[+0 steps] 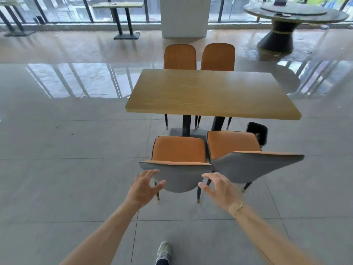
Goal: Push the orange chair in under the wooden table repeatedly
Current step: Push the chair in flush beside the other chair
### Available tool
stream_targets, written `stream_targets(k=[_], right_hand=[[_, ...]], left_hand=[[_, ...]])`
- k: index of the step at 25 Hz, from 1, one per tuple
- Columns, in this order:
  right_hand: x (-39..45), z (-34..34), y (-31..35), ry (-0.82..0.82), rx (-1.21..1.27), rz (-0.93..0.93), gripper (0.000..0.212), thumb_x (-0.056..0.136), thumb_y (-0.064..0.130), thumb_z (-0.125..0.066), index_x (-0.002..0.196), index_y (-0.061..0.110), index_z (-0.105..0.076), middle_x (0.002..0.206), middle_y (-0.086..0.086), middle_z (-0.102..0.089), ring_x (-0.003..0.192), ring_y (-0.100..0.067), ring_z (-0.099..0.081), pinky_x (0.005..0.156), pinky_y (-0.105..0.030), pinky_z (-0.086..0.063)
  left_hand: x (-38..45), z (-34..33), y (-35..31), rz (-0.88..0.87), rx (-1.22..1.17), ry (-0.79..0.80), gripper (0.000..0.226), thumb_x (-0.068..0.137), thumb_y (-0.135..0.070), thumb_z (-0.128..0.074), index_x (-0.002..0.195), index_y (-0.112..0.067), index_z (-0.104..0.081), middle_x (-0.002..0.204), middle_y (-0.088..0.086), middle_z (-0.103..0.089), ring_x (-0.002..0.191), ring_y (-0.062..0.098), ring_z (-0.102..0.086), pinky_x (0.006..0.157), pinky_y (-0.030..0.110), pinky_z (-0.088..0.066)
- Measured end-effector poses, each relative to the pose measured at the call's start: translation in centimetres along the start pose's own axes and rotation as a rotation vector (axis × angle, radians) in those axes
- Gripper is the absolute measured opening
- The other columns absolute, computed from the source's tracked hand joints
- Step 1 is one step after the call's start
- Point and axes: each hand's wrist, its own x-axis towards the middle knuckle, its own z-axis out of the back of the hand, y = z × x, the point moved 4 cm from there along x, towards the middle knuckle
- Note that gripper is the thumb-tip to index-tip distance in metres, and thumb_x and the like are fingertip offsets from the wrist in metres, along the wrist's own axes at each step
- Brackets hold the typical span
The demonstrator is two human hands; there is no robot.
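- While both arms reach forward, a white sneaker (163, 251) stands on the grey tile floor (57, 188).
- Left hand (144, 186) and right hand (219, 188) — fingers spread, loosely curved, gripping nothing — hover just behind the grey backrest.
- Orange chair (178, 150): pulled out, seat clear of the wooden table (210, 92), second chair (234, 144) alongside.
- Far side: two more orange chairs (198, 57).
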Motion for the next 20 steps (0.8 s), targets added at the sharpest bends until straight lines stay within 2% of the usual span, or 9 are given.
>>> stream_targets(k=[6, 12, 16, 20], right_hand=[[5.3, -3.6, 3.1, -0.022, -0.140, -0.128, 0.049, 0.090, 0.055, -0.056, 0.132, 0.030, -0.054, 0.137, 0.008, -0.054, 0.127, -0.015, -0.045, 0.096, -0.028, -0.038], [7.4, -5.4, 2.5, 0.021, -0.298, -0.168, 0.060, 0.088, 0.065, -0.047, 0.138, 0.031, -0.045, 0.142, 0.006, -0.046, 0.131, -0.018, -0.040, 0.105, -0.035, -0.036], [9.0, -6.5, 2.2, 0.055, -0.389, -0.158, 0.066, 0.086, 0.072, -0.040, 0.140, 0.033, -0.042, 0.144, 0.007, -0.043, 0.135, -0.018, -0.032, 0.114, -0.042, -0.028], [10.8, -7.3, 1.0, 0.171, -0.417, -0.170, 0.073, 0.083, 0.080, -0.031, 0.142, 0.038, -0.034, 0.146, 0.009, -0.037, 0.138, -0.019, -0.027, 0.116, -0.051, -0.017]], left_hand=[[5.9, 2.0, 5.7, -0.044, 0.070, 0.103, 0.062, 0.082, -0.067, -0.055, 0.136, -0.038, -0.047, 0.142, -0.010, -0.047, 0.129, 0.016, -0.042, 0.106, 0.040, -0.033], [9.6, 0.8, 6.0, -0.123, 0.113, 0.194, 0.067, 0.079, -0.071, -0.057, 0.136, -0.037, -0.046, 0.142, -0.011, -0.041, 0.132, 0.015, -0.033, 0.112, 0.037, -0.025], [11.1, -0.6, 5.5, -0.121, 0.142, 0.264, 0.077, 0.073, -0.079, -0.053, 0.138, -0.039, -0.041, 0.143, -0.011, -0.037, 0.136, 0.019, -0.024, 0.116, 0.042, -0.023], [12.1, -2.6, 4.2, -0.051, 0.288, 0.325, 0.091, 0.059, -0.095, -0.039, 0.137, -0.049, -0.033, 0.144, -0.012, -0.035, 0.137, 0.026, -0.015, 0.115, 0.052, -0.009]])
